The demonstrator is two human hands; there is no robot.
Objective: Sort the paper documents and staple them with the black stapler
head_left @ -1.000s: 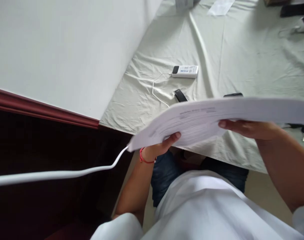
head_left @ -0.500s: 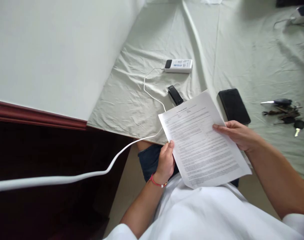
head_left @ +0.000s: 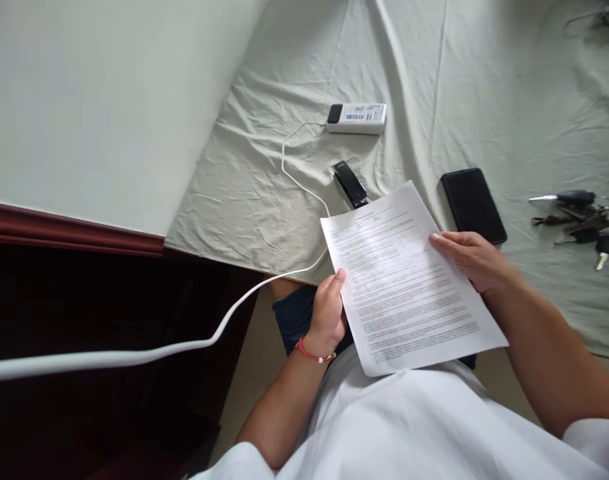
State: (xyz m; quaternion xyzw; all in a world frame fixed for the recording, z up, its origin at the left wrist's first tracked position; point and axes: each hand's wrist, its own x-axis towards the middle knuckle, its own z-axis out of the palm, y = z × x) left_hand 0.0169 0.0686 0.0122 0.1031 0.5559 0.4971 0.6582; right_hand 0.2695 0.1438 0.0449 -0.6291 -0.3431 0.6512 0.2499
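Note:
A printed sheet of paper is held tilted over my lap, its text facing up. My left hand pinches the sheet's left edge, thumb on top and fingers behind. On the right edge my right hand grips the paper the same way, its fingers mostly hidden underneath. Just beyond the sheet's top edge lies a black stapler, its near end close to or behind the paper. Whether more than one sheet is held I cannot tell.
The table wears a wrinkled pale green cloth. On it lie a black smartphone, a bunch of keys and a white power bank. From the power bank a white cable runs over the table edge toward the lower left.
The view has shifted slightly, so the table items sit a little higher in the picture. Both hands keep their hold on the paper, which has barely moved.

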